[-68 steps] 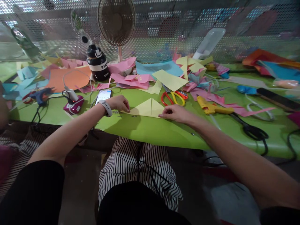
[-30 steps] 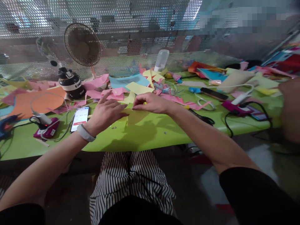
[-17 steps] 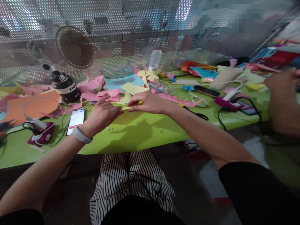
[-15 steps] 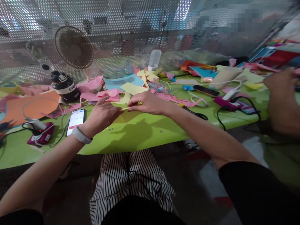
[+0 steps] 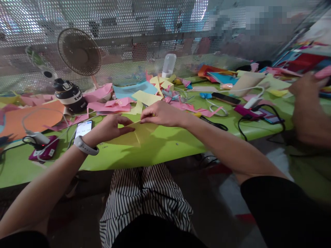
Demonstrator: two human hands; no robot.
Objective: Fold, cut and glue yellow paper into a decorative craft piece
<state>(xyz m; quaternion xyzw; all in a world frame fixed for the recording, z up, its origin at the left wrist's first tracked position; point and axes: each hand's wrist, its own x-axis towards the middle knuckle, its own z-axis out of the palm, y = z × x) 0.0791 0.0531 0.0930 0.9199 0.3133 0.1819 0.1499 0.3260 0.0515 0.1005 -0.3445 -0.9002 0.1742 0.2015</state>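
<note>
Centrally, the left hand (image 5: 110, 129) and right hand (image 5: 161, 114) pinch the top edge of the yellow paper (image 5: 131, 135) between thumb and fingers, just above the table (image 5: 155, 150) at the middle of the frame. Its lower part hangs toward the near edge. At left of centre, a phone (image 5: 84, 128) lies beside the left wrist, near a purple socket (image 5: 48, 148). Behind, at upper left, stand a black bottle (image 5: 69, 95) and a fan (image 5: 79, 52). Pink scraps (image 5: 120, 104) and blue paper (image 5: 134, 90) lie beyond the hands. At the right edge, another person's hand (image 5: 306, 86) holds something pink.
</note>
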